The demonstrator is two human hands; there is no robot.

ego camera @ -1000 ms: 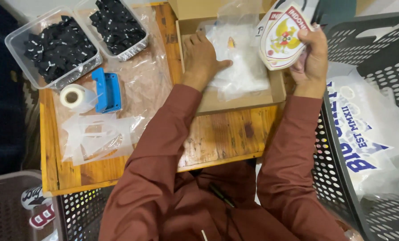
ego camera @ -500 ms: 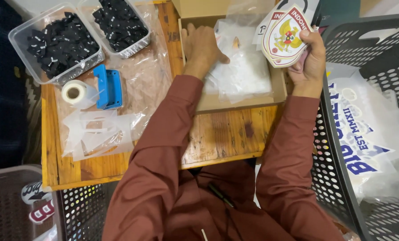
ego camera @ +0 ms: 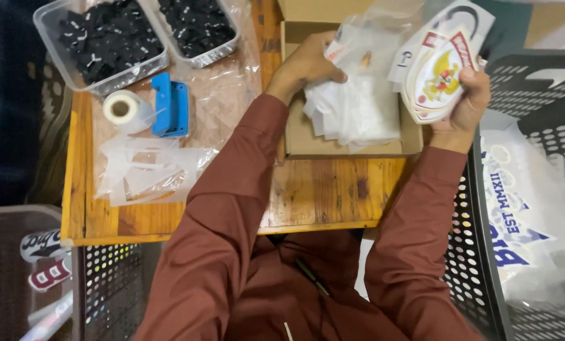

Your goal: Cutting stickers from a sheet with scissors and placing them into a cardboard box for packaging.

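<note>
The right hand (ego camera: 462, 101) grips a stack of shield-shaped stickers (ego camera: 437, 69), raised above the cardboard box (ego camera: 352, 146). Left of it, the left hand (ego camera: 307, 63) pinches clear plastic bags (ego camera: 358, 107) inside that box.

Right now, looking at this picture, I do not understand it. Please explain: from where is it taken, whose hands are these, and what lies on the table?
The camera sits on a person's head and looks down at their own arms in red sleeves. The left hand reaches into a cardboard box of clear bags. The right hand holds a stack of shield-shaped stickers. On the wooden table lie two trays of black parts, a tape roll, a blue tool and more plastic bags. Baskets stand around.
</note>
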